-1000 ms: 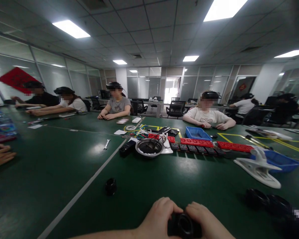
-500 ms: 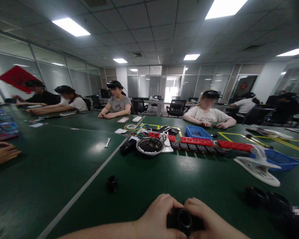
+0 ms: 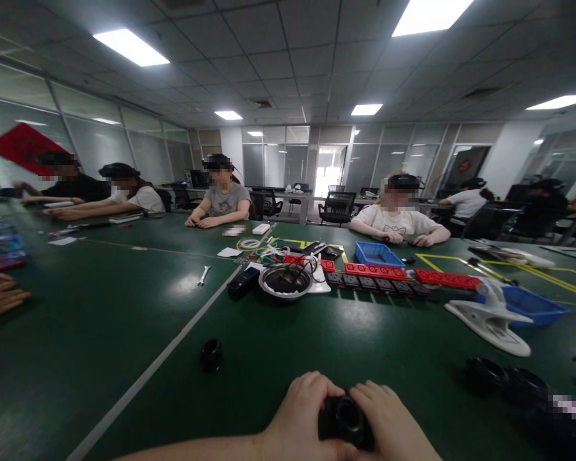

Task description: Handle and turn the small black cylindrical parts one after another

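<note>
A black part with a round hollow opening [image 3: 350, 413] is between my two hands near the bottom edge of the head view. My left hand [image 3: 297, 419] is closed around its left side, thumb low in front and fingers at the back. From the right, my right hand [image 3: 388, 416] presses against it with the fingers bent over its far side. Both palms hide much of the part, and its lower end is dark. A similar black ring-shaped piece [image 3: 212, 355] stands on the green table [image 3: 139, 333], left of my hands. More black round pieces [image 3: 484, 376] lie to the right.
Ahead are a metal bowl [image 3: 287, 283] with cables, red socket strips [image 3: 377, 271], blue trays [image 3: 379, 255] and a white clamp-like stand [image 3: 494, 320]. A wrench [image 3: 203, 275] lies left. Another person's hand [image 3: 2, 296] rests at the left edge; other people sit across the table.
My right hand has moved a little left, and its fingers have shifted along the part's right side. My left hand keeps its hold. The view has turned slightly.
</note>
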Motion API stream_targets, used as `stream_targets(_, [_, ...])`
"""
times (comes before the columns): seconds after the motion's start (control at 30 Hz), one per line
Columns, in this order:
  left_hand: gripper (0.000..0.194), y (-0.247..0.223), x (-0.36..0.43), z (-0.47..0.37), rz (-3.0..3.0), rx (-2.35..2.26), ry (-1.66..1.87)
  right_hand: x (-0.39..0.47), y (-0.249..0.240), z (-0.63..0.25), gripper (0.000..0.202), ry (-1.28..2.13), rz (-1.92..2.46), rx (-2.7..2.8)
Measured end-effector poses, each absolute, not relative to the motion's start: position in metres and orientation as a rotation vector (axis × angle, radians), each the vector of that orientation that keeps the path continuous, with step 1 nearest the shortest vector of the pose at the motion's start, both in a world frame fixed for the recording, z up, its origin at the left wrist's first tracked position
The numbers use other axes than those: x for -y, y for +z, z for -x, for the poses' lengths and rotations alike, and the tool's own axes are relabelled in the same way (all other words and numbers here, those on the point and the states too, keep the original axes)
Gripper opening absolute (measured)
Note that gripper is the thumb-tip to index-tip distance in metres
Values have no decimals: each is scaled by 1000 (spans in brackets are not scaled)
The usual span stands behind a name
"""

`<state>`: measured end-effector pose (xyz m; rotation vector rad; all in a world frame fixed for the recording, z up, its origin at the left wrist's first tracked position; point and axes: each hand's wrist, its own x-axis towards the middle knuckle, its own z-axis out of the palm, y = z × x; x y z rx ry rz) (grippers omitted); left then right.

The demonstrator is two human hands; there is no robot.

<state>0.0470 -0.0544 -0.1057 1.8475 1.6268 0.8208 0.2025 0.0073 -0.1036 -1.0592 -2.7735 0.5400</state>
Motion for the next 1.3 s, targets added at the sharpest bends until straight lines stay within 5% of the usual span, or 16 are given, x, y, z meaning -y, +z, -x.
stream_targets(0.23, [46,-105,52,-40,-1925,-1450,802,-19,-84,-213,27,1009,849,2782])
stream_targets(0.53, [48,-106,55,-47,-1819,-1590,787,-8,-100,-204,38,583,1029,2760])
stream_targets(0.67, [47,-102,56,-45,-1832,-1540,772,-8,-86,-209,48,789,922,2788])
stream_targets(0.83, [47,-98,56,-42,-1891,-1442,761,-19,-79,-214,30,1027,882,2810])
stream_targets(1.13, [45,-111,56,-47,-1818,-1593,854,-2,-96,-200,36,489,1095,2779])
stream_targets(1.3, [45,-99,58,-44,-1859,-1450,821,-13,-83,-212,44,907,869,2824])
